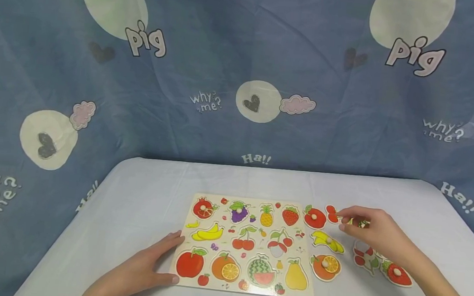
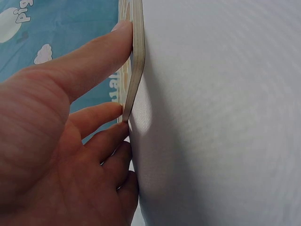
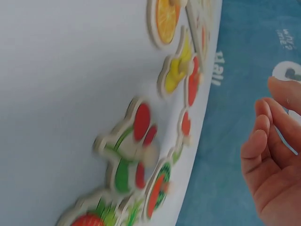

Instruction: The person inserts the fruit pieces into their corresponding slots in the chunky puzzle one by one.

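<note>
Inspecting the white-covered counter (image 1: 146, 196), we find a fruit puzzle board (image 1: 258, 205) on it; the left hand (image 1: 142, 265), grip wide, touches the board's left edge; the right hand (image 1: 368, 226), grip narrow, hovers near loose fruit pieces (image 1: 318, 270) lying to the board's right

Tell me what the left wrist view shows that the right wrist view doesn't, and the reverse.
Only the left wrist view: the left hand, touching the edge of the puzzle board.

Only the right wrist view: the right hand, with nothing visible in its grasp, and several loose fruit pieces, among them the orange piece, banana piece, watermelon piece and strawberry piece.

Both: part of that board, the white tabletop and the printed blue backdrop.
</note>
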Available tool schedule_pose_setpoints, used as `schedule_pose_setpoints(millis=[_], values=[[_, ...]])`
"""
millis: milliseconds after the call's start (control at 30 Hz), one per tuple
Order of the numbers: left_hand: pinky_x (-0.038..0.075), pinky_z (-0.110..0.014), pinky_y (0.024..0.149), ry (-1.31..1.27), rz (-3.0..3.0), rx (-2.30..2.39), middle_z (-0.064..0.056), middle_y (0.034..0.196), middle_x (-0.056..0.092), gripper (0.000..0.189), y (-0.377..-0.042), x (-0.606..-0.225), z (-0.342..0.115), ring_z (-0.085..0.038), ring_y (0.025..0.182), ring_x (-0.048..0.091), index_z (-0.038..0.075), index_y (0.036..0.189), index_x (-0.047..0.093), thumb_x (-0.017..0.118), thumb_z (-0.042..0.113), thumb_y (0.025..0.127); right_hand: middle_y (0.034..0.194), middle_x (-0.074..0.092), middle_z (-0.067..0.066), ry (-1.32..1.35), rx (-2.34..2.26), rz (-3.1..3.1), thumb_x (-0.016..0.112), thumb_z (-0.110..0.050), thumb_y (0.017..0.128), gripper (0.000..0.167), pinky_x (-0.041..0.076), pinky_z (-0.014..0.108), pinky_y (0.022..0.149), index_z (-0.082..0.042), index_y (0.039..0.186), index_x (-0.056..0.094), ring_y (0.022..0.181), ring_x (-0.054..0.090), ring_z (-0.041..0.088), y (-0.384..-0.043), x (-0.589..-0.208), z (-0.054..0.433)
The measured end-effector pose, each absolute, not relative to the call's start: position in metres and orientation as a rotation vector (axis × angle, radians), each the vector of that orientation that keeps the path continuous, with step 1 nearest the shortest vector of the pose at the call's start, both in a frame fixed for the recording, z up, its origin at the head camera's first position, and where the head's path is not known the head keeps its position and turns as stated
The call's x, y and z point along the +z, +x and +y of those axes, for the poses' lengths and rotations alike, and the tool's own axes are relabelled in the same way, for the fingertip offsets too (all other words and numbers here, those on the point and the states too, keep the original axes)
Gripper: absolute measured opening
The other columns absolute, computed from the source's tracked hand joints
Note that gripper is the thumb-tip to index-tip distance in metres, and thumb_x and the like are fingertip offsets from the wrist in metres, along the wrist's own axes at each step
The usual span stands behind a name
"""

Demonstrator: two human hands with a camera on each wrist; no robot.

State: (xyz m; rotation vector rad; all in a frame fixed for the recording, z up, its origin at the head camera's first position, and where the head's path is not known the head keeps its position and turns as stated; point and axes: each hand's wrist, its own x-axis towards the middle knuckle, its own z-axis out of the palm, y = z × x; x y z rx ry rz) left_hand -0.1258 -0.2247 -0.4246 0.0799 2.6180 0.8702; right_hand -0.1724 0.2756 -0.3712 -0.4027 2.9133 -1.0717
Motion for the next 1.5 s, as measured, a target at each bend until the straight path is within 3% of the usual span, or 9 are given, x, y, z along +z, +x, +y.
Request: schedule_pose_setpoints(millis=[367,833,1067,1500], values=[[0.037,-0.059,0.105,0.081,2.627,0.871,-0.005,0.156,0.037,0.090,-0.127,-0.425,-0.224,-0.030,0.142,0.032,0.022,0.148,0.046,0.088,0.034,0.068,0.092,0.065,-0.004,-0.395,-0.908,2.940,0.078,-0.020,0.085,0.031,0.052,0.023,0.064,-0.008,0.113,0.072,0.082,0.054,0.018,-0.167,-0.374,0.305],[0.037,-0.058,0.105,0.085,2.626,0.863,-0.005,0.156,0.036,0.091,-0.127,-0.424,-0.225,-0.030,0.141,0.033,0.022,0.148,0.046,0.088,0.035,0.068,0.093,0.063,0.000,-0.359,-0.944,2.805,0.075,-0.019,0.087,0.032,0.049,0.025,0.055,-0.007,0.116,0.070,0.075,0.052,0.010,-0.159,-0.384,0.342],[0.037,-0.059,0.106,0.088,2.620,0.876,-0.005,0.157,0.035,0.091,-0.127,-0.424,-0.225,-0.031,0.142,0.031,0.023,0.148,0.045,0.088,0.036,0.069,0.090,0.061,-0.001,-0.266,-0.880,2.834,0.074,-0.024,0.089,0.031,0.049,0.024,0.059,-0.007,0.114,0.070,0.078,0.051,0.008,-0.157,-0.389,0.359],[0.040,-0.060,0.103,0.082,2.615,0.882,-0.005,0.157,0.035,0.092,-0.126,-0.425,-0.226,-0.031,0.140,0.034,0.024,0.148,0.045,0.088,0.038,0.068,0.090,0.064,0.000,-0.235,-0.909,2.808,0.075,-0.020,0.087,0.022,0.048,0.024,0.059,-0.007,0.105,0.071,0.076,0.050,0.006,-0.154,-0.403,0.380]])
